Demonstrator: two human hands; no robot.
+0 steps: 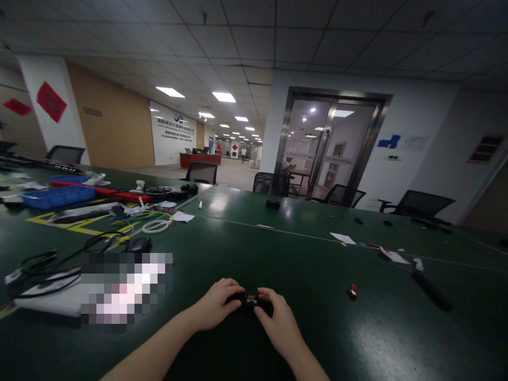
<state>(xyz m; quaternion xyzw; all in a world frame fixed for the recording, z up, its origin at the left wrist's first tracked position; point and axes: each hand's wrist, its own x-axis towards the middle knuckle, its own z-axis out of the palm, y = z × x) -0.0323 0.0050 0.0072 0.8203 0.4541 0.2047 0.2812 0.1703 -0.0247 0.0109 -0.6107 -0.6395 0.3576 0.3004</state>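
A small dark object (251, 300) with a shiny metallic or yellowish middle is gripped between both hands, just above or on the green table. My left hand (215, 305) is closed on its left end, thumb toward me and fingers on the far side. On the opposite end, my right hand (278, 312) pinches it in the same way. The fingers cover both ends, so its exact kind cannot be made out.
To the left lie a white box-like thing (51, 301), black cables, a mouse (139, 245), a white cable coil (156, 226) and a blue tray (59, 197). On the right are a small red item (352, 291), a long dark tool (431, 290) and papers (342, 238). Chairs stand beyond the green table (222, 243).
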